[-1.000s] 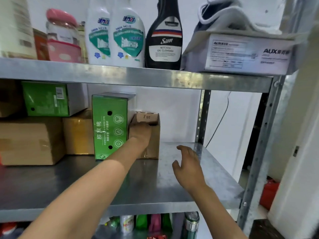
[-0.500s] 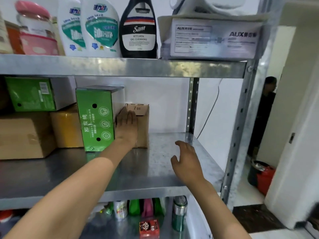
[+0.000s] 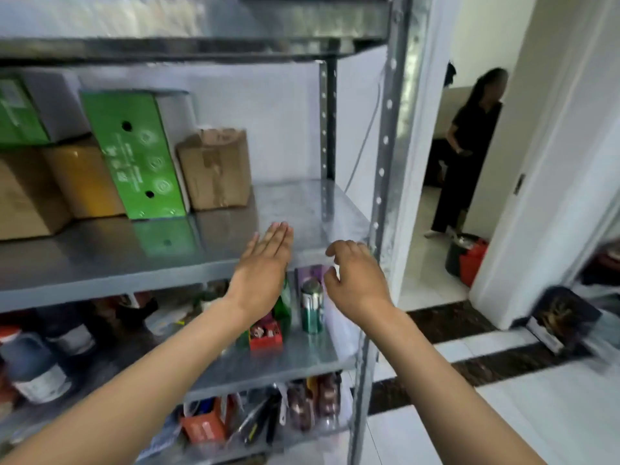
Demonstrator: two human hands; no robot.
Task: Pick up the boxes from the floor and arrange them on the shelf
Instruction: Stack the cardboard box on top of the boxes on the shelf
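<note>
Head view, the only one I have: both hands are free of the shelf [image 3: 208, 260] and hold nothing. The left hand [image 3: 265, 263] is flat over the shelf's front edge, fingers [image 3: 280, 231] straight and pressed together; the right hand [image 3: 355, 273], at 3 o'clock from it and just beside the front upright [image 3: 385, 156], has its fingers loosely curled and a little apart, empty. The small brown box [image 3: 216, 169] stands upright at the back of the shelf, at 11 o'clock from the left hand, and appears to touch the tall green box [image 3: 141, 156] at its 9 o'clock. Further out at 9 o'clock sit a yellow-brown box [image 3: 84, 179] and a larger brown box [image 3: 23, 196], with another green box [image 3: 20, 112] stacked above. I judge this box placed and the step in hand to be going back for the next one. A dark box [image 3: 560, 317] lies on the floor at 3 o'clock, by the doorway; whether it belongs to the task I cannot tell. To do it well I would turn fully before reaching, take the box with both hands at opposite sides, and set it in the bare stretch at 3 o'clock of the small brown box, flush and square. A person [image 3: 469, 149] stands in the doorway; I'd mind that path.
</note>
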